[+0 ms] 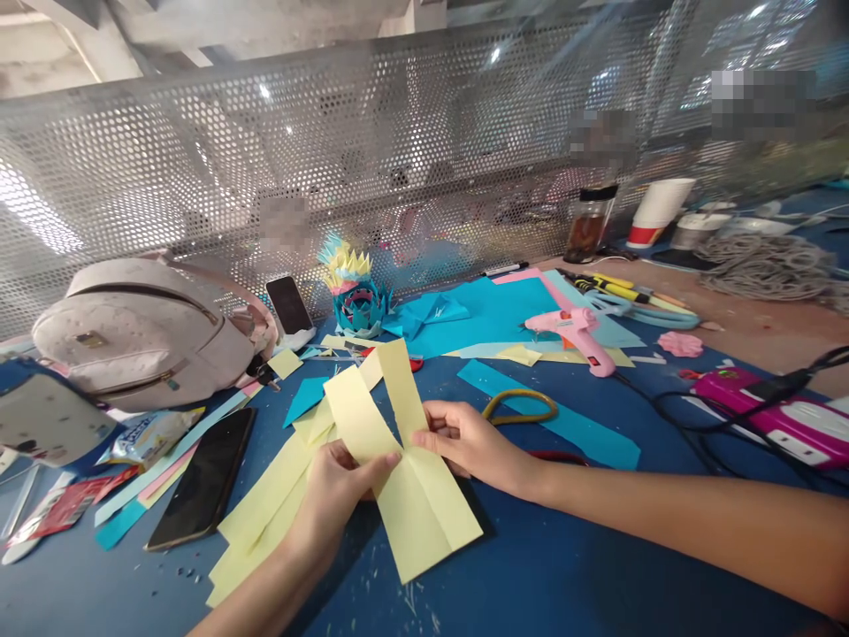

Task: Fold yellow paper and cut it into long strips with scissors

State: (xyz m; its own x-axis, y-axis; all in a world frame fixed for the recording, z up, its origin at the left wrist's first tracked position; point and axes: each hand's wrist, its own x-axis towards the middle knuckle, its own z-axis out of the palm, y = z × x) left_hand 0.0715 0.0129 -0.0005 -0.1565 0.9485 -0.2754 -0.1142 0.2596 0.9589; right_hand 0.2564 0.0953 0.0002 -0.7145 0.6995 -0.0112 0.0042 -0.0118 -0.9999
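A sheet of pale yellow paper (424, 518) is between my two hands, split from its far end into two strips that spread apart. The near half is still one piece, with a crease down it. My left hand (338, 487) pinches the left side near the split, thumb on top. On the right side, my right hand (464, 442) grips the other strip between thumb and curled fingers. More yellow paper (265, 522) lies under and beside my left wrist. Scissors with a yellow-green handle loop (521, 405) rest beyond my right hand, partly hidden by it.
A pink glue gun (574, 336) lies on blue paper (478, 310), its cord running right to a magenta power strip (762, 411). A black phone (202, 478) and a pale backpack (139, 327) are on the left. A folded-paper piece (358, 296) stands at the back by the perforated metal screen (398, 159).
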